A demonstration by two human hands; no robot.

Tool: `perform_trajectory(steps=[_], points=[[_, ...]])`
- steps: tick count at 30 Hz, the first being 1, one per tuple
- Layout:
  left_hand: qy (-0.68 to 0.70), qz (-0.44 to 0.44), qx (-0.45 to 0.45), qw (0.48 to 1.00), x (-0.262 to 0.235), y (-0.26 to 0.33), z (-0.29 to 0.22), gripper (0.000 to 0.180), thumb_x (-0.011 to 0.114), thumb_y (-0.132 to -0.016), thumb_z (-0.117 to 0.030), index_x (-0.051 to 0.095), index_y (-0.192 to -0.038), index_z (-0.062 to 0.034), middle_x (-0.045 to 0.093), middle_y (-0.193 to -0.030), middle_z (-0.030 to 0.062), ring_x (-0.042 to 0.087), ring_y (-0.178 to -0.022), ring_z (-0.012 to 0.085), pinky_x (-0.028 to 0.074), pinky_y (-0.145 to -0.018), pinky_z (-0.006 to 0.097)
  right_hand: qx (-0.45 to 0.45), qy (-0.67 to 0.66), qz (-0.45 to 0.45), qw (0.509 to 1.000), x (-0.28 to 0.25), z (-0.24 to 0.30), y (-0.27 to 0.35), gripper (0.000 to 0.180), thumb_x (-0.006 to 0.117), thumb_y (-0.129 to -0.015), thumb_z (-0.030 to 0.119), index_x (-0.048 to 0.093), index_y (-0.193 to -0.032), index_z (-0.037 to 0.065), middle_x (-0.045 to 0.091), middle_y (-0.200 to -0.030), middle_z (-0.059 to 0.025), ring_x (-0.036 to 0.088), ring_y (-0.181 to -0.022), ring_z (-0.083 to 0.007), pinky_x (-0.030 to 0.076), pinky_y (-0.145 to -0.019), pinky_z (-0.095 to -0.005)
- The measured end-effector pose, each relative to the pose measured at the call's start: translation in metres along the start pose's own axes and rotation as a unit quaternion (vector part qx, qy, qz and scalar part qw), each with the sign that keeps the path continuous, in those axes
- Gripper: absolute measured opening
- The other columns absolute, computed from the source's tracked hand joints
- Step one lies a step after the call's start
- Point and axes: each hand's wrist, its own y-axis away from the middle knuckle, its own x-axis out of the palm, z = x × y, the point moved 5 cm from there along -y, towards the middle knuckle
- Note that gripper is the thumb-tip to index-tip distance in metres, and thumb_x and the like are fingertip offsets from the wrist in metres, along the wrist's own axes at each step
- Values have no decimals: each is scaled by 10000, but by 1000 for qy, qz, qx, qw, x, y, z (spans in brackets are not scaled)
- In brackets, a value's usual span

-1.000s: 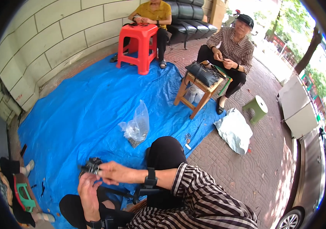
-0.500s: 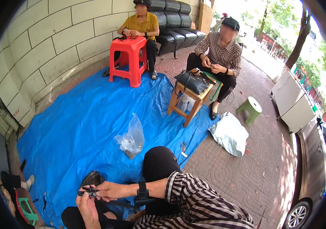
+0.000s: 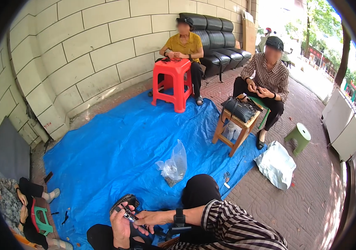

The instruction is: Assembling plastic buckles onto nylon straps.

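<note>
Left hand [image 3: 121, 223] grip closed on a small metal piece [image 3: 129, 216], right hand [image 3: 152, 217] fingertips pinching it.

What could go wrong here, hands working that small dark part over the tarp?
1. Both hands, left hand and right hand, pinch a small dark part above the lap; if it slips, it may be hard to spot on the wrinkled blue tarp.
2. The clear plastic bag sits slumped beside the knee; a leg shift might tip it and spill what is inside.
3. Small scraps lie at the tarp edge and could get mixed up with a dropped piece.
</note>
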Motion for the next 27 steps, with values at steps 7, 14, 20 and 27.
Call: perform_trajectory(steps=[7,14,20,27], points=[[-15,-6,-10,1000,15,4,-15,416,516,-831,-156,454,-1204,21,578,-942,121,560,-798,193,458,-729,314,-85,-1,-106,991,-8,17,-5,281,398,-954,297,497,-886,43,533,-610,-36,538,-498,-106,447,-414,-211],[-32,108,-62,992,22,4,-6,390,508,-830,-209,490,-1142,25,574,-991,119,552,-877,217,446,-778,351,-107,-15,-124,986,-18,25,1,274,394,-958,306,510,-889,67,528,-599,-18,529,-476,-88,440,-415,-199],[-32,59,-58,996,10,6,2,267,512,-830,-145,537,-1038,20,600,-1022,189,590,-874,234,474,-764,341,-53,26,-56,997,-1,14,-2,276,395,-955,313,506,-902,65,539,-620,-10,548,-498,-83,441,-413,-195],[-37,43,-27,998,12,8,-6,283,502,-868,-145,459,-1110,-3,611,-938,208,603,-843,247,488,-756,351,-29,25,-28,999,1,13,0,304,396,-954,339,505,-901,61,553,-624,-23,562,-498,-93,445,-403,-194]])
